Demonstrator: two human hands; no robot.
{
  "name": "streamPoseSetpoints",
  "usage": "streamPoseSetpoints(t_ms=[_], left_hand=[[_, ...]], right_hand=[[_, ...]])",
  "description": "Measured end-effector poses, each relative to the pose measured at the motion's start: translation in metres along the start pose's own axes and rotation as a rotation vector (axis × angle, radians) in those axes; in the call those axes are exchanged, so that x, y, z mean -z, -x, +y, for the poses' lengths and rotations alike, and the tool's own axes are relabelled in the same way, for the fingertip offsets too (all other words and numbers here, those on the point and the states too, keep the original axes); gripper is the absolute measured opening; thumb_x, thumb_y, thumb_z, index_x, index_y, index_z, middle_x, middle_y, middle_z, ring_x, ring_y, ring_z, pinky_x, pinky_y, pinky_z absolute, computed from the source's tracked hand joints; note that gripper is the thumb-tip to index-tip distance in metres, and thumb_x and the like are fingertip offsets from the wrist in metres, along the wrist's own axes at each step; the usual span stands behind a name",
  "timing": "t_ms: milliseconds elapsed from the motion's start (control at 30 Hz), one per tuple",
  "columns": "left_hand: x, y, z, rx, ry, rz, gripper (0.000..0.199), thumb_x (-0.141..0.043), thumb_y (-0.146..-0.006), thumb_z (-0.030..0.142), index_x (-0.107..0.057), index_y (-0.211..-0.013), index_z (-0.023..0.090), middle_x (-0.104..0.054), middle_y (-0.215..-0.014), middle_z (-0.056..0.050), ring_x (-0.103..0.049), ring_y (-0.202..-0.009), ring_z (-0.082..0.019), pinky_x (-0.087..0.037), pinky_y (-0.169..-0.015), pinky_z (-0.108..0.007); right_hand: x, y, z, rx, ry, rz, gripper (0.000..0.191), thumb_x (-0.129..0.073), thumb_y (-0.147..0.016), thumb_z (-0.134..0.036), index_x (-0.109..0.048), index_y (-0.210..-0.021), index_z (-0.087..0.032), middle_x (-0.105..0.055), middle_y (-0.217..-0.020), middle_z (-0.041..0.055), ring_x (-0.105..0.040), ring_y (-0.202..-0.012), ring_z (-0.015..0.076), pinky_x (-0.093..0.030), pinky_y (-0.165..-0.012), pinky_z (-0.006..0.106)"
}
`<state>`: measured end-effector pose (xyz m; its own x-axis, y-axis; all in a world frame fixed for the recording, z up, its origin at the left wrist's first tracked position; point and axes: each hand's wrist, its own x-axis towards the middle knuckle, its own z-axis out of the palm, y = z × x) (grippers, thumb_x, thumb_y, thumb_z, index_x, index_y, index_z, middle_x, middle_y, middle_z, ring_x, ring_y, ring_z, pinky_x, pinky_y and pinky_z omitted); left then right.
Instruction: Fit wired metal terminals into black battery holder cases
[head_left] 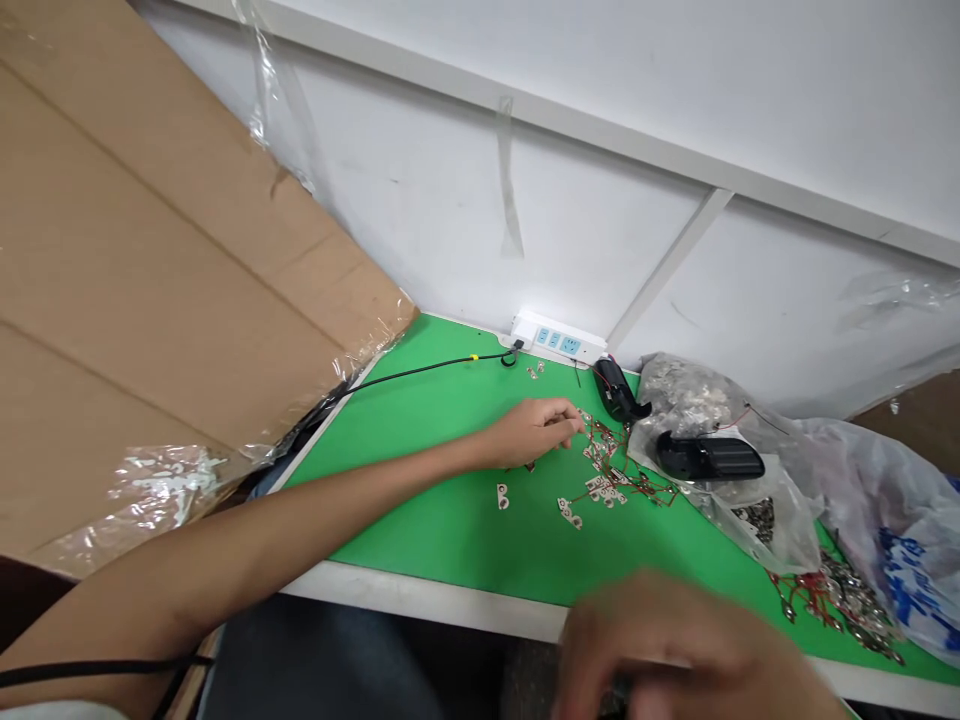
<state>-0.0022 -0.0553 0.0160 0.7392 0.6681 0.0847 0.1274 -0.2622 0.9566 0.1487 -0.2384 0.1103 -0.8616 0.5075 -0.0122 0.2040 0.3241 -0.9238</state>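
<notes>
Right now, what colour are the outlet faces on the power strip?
Light blue, on the white power strip; head view.

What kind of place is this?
Probably a small electronics assembly bench: a green-topped table holds a pile of small wired parts, two black plastic housings and a white power strip.

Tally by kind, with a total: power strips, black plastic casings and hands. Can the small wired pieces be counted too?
Power strip: 1
Black plastic casings: 2
Hands, left hand and right hand: 2
Total: 5
Small wired pieces: too tangled to count, left out of the total.
</notes>
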Motion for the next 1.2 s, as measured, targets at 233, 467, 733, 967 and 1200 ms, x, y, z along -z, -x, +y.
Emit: streamPoseSetpoints(t_ms=[233, 467, 733, 967, 1200], left_hand=[[0.0, -0.002, -0.002, 0.013, 0.018, 0.036, 0.032, -0.055, -0.103, 0.046, -0.07, -0.107, 0.018, -0.072, -0.084, -0.003, -0.061, -0.069, -0.014, -0.048, -0.066, -0.026], [-0.001, 0.001, 0.003, 0.042, -0.018, 0.039, 0.03, -0.054, -0.102, 0.044, -0.072, -0.105, 0.02, -0.073, -0.084, -0.002, -0.063, -0.07, -0.014, -0.048, -0.064, -0.025], [-0.001, 0.001, 0.008, 0.073, -0.031, 0.048, 0.027, -0.055, -0.101, 0.041, -0.072, -0.103, 0.02, -0.074, -0.086, -0.002, -0.065, -0.072, -0.015, -0.048, -0.063, -0.024], [-0.001, -0.003, 0.0, 0.049, 0.105, 0.109, 0.029, -0.056, -0.101, 0.043, -0.072, -0.102, 0.019, -0.07, -0.081, -0.002, -0.066, -0.075, -0.016, -0.05, -0.07, -0.027], [0.004, -0.004, 0.0, -0.016, 0.243, 0.092, 0.071, -0.031, -0.107, 0.068, -0.078, -0.102, 0.015, -0.075, -0.079, -0.009, -0.068, -0.077, -0.02, -0.047, -0.079, -0.034]], right_hand=[[0.142, 0.008, 0.086, -0.61, 1.008, 1.02, 0.062, -0.05, -0.105, -0.057, -0.062, -0.144, -0.011, -0.064, -0.144, 0.0259, -0.055, -0.14, 0.0447, -0.044, -0.115, 0.063], [0.142, 0.005, 0.14, -0.869, 1.032, 0.816, 0.061, -0.035, -0.111, -0.053, -0.052, -0.153, -0.012, -0.065, -0.147, 0.0248, -0.063, -0.134, 0.0431, -0.043, -0.113, 0.061], [0.134, -0.001, 0.131, -0.827, 0.967, 0.804, 0.074, -0.06, -0.098, -0.043, -0.039, -0.159, -0.007, -0.069, -0.137, 0.0267, -0.072, -0.113, 0.0425, -0.055, -0.091, 0.049], [0.146, 0.021, 0.134, -0.438, 1.015, 1.02, 0.053, -0.063, -0.098, -0.036, -0.057, -0.146, -0.014, -0.068, -0.129, 0.0211, -0.067, -0.119, 0.0373, -0.057, -0.1, 0.054], [0.13, 0.014, 0.113, 0.037, 1.247, 1.193, 0.057, -0.067, -0.099, -0.027, -0.048, -0.152, -0.02, -0.066, -0.134, 0.0189, -0.062, -0.127, 0.0352, -0.054, -0.107, 0.057]])
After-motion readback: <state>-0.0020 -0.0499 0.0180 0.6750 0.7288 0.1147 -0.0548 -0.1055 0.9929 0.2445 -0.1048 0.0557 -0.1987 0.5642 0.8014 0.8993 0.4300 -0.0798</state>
